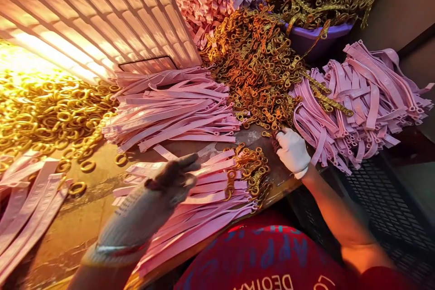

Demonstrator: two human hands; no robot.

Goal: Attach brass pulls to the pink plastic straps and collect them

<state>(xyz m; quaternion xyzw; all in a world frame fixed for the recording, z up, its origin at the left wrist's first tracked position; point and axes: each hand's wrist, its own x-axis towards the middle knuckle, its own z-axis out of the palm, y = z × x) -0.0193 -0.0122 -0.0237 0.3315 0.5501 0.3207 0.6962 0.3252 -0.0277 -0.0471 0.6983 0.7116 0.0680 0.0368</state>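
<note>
My left hand point(173, 179), in a grey glove, hovers over a bundle of pink straps with gold chain ends point(210, 195) near the table's front edge; its fingers are blurred by motion. My right hand point(292, 152), in a white glove, is curled at the edge of a large heap of gold chains point(258, 68), fingers closed on chain links. A flat stack of pink straps point(176, 113) lies just beyond my left hand.
Gold rings point(44, 113) spread over the table's left, with more pink straps point(27, 208) at the far left. Another pink strap pile point(367, 95) lies right. A purple tub point(319, 34) of chains stands at the back. A black mesh crate point(380, 208) sits below right.
</note>
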